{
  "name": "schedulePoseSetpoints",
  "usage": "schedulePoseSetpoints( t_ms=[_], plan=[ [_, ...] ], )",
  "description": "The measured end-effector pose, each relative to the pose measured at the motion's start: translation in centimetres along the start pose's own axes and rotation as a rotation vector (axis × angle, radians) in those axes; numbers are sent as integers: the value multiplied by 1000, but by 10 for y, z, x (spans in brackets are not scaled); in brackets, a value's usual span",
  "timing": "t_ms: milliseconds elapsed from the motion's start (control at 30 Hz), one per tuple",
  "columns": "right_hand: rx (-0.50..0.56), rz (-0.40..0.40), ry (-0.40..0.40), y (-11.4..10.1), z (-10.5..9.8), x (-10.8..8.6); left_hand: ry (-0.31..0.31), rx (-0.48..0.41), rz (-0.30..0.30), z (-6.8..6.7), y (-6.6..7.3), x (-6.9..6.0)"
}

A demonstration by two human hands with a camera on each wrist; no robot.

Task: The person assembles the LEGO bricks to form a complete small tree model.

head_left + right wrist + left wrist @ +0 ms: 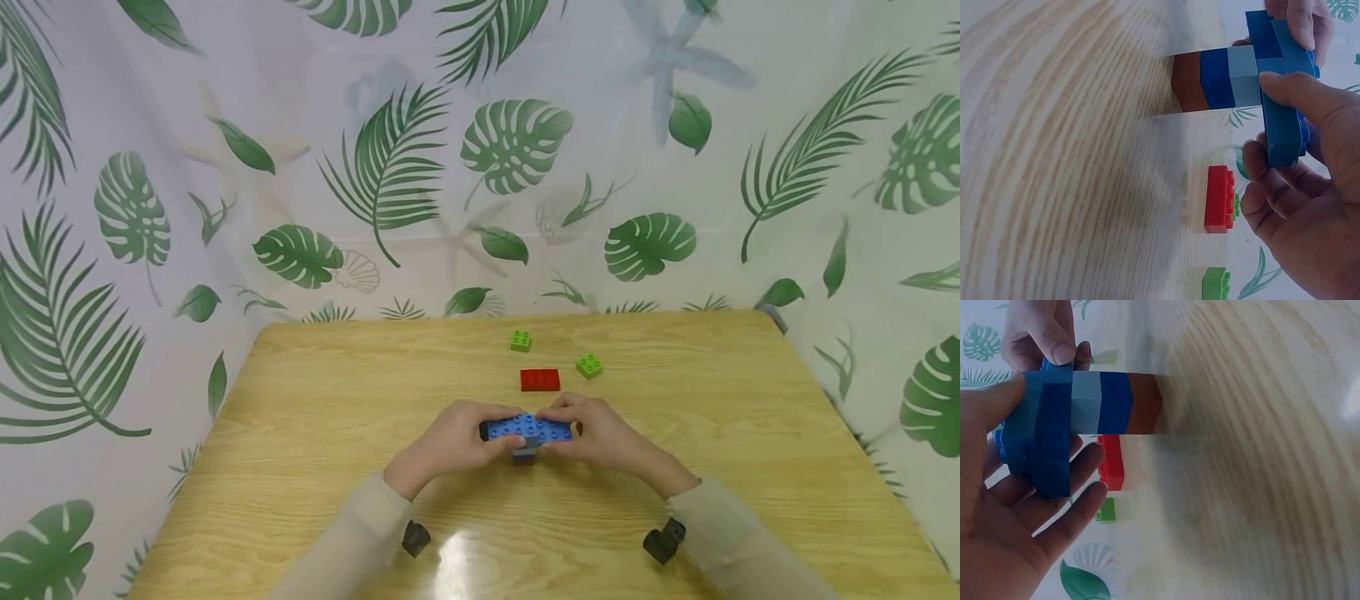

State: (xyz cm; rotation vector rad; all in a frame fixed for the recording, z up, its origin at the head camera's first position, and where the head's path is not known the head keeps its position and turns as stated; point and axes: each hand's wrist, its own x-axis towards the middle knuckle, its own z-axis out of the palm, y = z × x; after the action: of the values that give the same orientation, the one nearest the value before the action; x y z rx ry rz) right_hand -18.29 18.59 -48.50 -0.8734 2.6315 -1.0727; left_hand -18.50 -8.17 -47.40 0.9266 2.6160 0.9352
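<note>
A toy-brick stack stands on the table between both hands. Its narrow column has a brown brick [1146, 404] at the bottom, a blue brick [1216, 79] above it, then a grey-blue brick [1244, 76]. Across the column lie long blue bricks [528, 427], layered and reaching out to both sides, studs up. My left hand [465, 437] grips their left end, thumb on the near side and fingers at the far side. Their right end is pinched by my right hand [600, 433], its thumb near the middle. The fingers partly hide the blue bricks.
Behind the stack lies a red brick [540, 380] on the wooden table [337, 392]. Farther back are two small green bricks, one green brick [521, 340] at the left and another green brick [589, 366] at the right. A leaf-patterned curtain [420, 283] borders the table.
</note>
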Motion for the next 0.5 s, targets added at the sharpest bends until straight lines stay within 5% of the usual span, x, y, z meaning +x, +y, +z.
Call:
schedulePoseSetpoints(
  t_ms=[300,500],
  plan=[
    [6,41,32,1,0,0,25,-181,-45,6,-9,-4],
    [-11,112,220,17,-12,5,36,-175,-45,7,-10,-3]
  ],
)
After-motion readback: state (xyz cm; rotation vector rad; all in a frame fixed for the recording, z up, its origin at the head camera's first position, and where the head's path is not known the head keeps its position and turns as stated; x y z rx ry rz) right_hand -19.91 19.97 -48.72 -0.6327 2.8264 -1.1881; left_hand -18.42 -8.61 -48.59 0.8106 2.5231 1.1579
